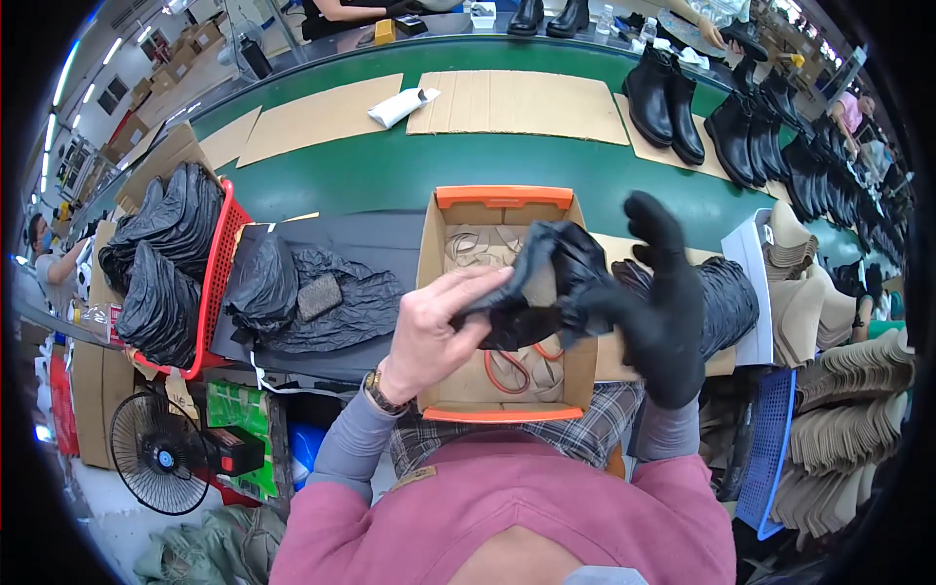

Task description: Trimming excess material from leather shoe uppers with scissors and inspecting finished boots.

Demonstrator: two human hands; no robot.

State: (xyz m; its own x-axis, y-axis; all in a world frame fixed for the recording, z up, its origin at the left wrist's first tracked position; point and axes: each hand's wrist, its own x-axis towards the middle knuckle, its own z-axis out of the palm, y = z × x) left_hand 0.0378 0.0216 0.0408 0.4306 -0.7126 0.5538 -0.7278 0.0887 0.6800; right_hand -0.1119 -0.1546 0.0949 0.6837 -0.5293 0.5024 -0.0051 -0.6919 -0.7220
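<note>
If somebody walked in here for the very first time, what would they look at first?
Probably the two hands in the middle: the bare left hand pinches a crinkly black piece, and the right hand, in a black glove, is blurred beside it. Just below them sits an orange-edged cardboard box. Next might come the shiny black boots lined up at the upper right.

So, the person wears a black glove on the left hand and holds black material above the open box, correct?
No: the head view shows the black glove on the right hand; the left hand is bare. Black material is held above the open box.
</note>
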